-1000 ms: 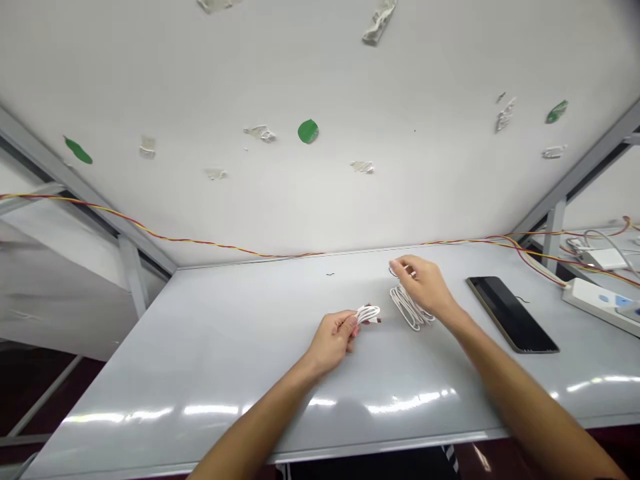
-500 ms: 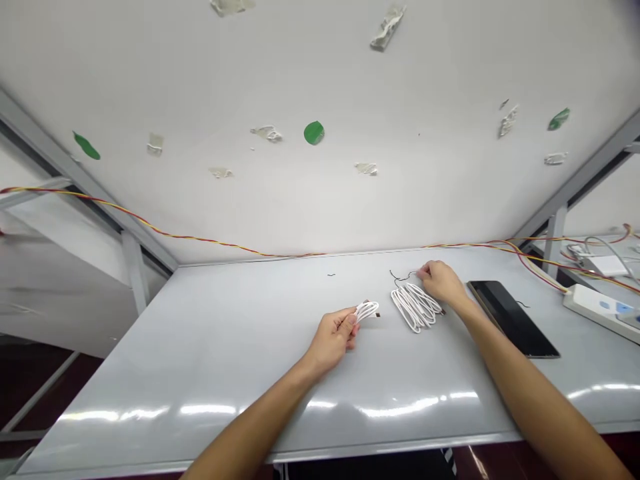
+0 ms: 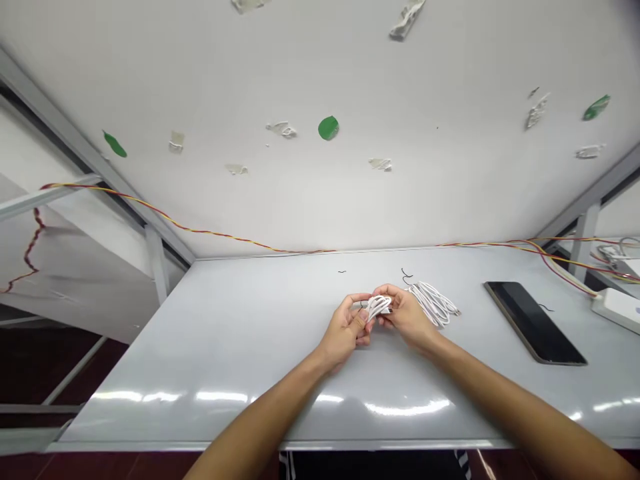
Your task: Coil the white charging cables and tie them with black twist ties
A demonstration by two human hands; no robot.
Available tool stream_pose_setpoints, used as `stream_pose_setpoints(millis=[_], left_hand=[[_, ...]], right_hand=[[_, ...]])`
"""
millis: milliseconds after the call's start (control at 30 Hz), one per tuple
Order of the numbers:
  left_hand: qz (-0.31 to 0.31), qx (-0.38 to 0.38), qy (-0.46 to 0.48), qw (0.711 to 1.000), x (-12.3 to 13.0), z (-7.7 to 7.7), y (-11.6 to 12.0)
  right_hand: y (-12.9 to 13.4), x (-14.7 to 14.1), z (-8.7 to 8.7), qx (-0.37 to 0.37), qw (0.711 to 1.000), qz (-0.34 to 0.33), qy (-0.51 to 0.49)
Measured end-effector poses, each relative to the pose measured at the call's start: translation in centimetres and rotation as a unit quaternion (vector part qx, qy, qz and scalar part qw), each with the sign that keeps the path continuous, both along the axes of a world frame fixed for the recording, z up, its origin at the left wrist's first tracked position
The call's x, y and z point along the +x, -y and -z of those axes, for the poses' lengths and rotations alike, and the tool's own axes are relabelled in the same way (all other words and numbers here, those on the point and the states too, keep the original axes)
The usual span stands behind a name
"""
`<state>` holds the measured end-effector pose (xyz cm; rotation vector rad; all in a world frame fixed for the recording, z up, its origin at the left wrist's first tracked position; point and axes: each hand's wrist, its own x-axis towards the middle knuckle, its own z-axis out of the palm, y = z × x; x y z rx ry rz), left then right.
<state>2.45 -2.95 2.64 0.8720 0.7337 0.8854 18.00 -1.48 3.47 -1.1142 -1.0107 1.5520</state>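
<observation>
Your left grip (image 3: 344, 331) pinches the small white cable coil (image 3: 379, 305), right grip (image 3: 409, 319) at its right end, closure unclear; likely light, bendy, springy, so hold it mid-bundle.

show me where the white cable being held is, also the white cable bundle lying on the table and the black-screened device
held white cable (image 3: 379, 306), head view, on its bunched loops
white cable bundle (image 3: 434, 302), head view, on its middle strands
black-screened device (image 3: 535, 323), head view, mid-screen
</observation>
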Motion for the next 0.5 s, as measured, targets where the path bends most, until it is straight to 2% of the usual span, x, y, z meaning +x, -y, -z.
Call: stream_pose_setpoints(millis=[133, 300, 367, 433, 467, 500], left_hand=[[-0.031, -0.007, 0.001, 0.999, 0.1, 0.3, -0.1], [-0.074, -0.001, -0.012, 0.997, 0.0, 0.1, -0.4], [-0.088, 0.003, -0.017, 0.996, -0.1, 0.1, -0.5], [-0.100, 0.008, -0.030, 0.995, -0.1, 0.1, -0.6], [-0.106, 0.013, -0.045, 0.993, -0.2, 0.1, -0.6], [-0.114, 0.023, -0.065, 0.991, -0.2, 0.2, -0.5]], right_hand=[[0.2, 0.2, 0.4, 0.005, 1.000, -0.007, 0.007], [0.3, 0.7, 0.1, 0.028, 0.996, -0.077, 0.031], [0.4, 0.8, 0.5, 0.046, 0.993, -0.087, 0.072], [0.6, 0.8, 1.0, 0.112, 0.977, -0.081, 0.162], [0.7, 0.7, 1.4, 0.175, 0.956, -0.071, 0.223], [0.9, 0.7, 1.7, 0.254, 0.921, -0.055, 0.289]])
